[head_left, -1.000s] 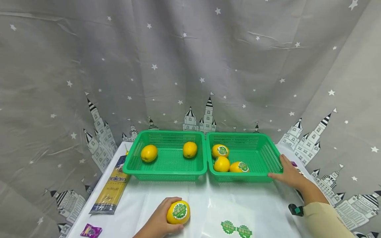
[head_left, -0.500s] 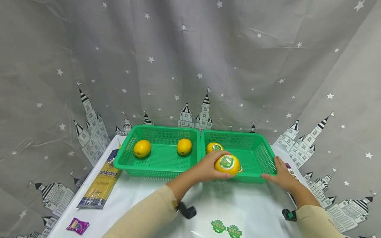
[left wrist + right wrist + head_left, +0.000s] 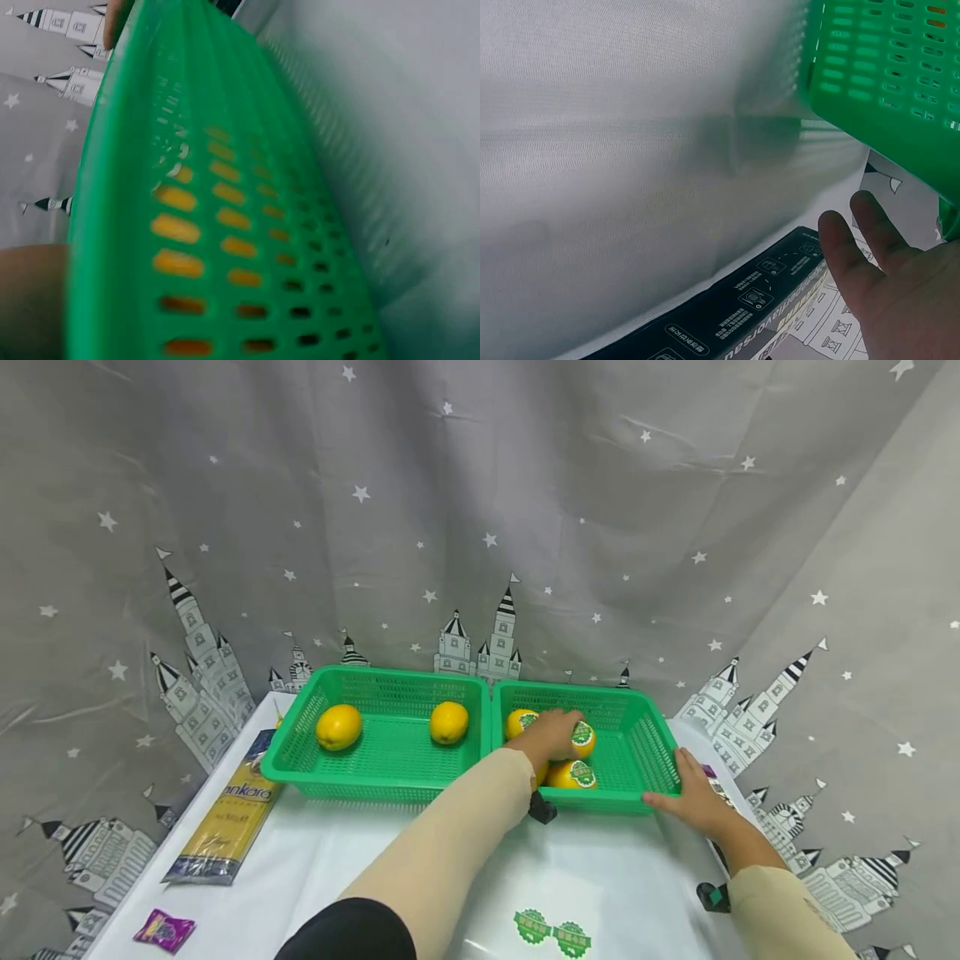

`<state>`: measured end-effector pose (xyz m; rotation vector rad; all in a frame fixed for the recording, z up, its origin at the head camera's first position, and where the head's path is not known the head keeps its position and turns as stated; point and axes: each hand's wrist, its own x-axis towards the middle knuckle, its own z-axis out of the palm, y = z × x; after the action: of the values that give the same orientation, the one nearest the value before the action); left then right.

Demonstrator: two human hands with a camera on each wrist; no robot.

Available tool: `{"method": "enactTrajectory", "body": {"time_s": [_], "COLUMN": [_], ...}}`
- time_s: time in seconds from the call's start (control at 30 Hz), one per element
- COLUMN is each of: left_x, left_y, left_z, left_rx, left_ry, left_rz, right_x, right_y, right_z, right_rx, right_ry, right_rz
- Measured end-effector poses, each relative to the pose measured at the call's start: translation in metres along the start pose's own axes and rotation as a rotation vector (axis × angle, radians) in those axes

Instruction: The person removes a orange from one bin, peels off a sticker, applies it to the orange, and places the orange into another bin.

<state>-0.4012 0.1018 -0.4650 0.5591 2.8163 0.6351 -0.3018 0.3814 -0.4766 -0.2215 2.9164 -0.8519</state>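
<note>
In the head view, my left hand (image 3: 557, 733) reaches into the right green basket (image 3: 637, 697) and holds a yellow lemon (image 3: 583, 740) with a green-and-white sticker. Below it lies another stickered lemon (image 3: 572, 775), with a third stickered one (image 3: 519, 722) behind the hand; one more is partly covered by the wrist. The perforated basket wall (image 3: 225, 97) fills much of the left wrist view, hiding most of the hand. My right hand (image 3: 697, 797) rests against the basket's right front corner; the right wrist view shows straight, spread fingers (image 3: 847, 247).
The left green basket (image 3: 390, 781) holds two lemons without visible stickers. A pasta packet (image 3: 225, 818) and a purple wrapper (image 3: 165, 931) lie at left. Two green stickers (image 3: 552, 933) lie on a sheet in front. A dark box (image 3: 757, 296) stands beyond my right hand.
My left hand has carried the stickered lemon from the front of the table up and rightward into the right basket. The right hand stays at the basket's corner. The head view has shifted slightly.
</note>
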Motion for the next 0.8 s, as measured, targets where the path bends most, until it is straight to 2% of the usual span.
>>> {"method": "enactTrajectory", "body": {"time_s": [0.1, 0.27, 0.47, 0.57, 0.67, 0.73, 0.8], "left_x": [0.003, 0.003, -0.002, -0.001, -0.003, -0.011, -0.027], "left_y": [0.006, 0.008, 0.004, 0.001, -0.002, -0.004, -0.005], "left_z": [0.000, 0.004, 0.009, 0.006, 0.000, -0.004, -0.012], "left_rx": [0.062, 0.135, 0.130, 0.116, 0.059, -0.002, -0.060], "left_ry": [-0.029, -0.031, -0.085, -0.077, -0.045, -0.014, 0.019], "left_rz": [-0.039, -0.101, -0.151, -0.129, -0.087, -0.047, 0.012], "right_x": [0.001, 0.003, 0.006, 0.008, 0.008, 0.007, 0.007], "right_y": [0.001, 0.003, 0.003, -0.001, -0.001, 0.000, 0.003], "right_z": [-0.004, -0.003, 0.005, 0.005, 0.002, 0.001, 0.002], "right_rx": [0.008, 0.023, 0.004, 0.001, -0.002, -0.003, -0.008], "right_ry": [0.010, 0.021, 0.016, 0.028, 0.037, 0.036, 0.030], "right_rz": [0.002, 0.008, 0.019, 0.019, 0.017, 0.023, 0.024]}}
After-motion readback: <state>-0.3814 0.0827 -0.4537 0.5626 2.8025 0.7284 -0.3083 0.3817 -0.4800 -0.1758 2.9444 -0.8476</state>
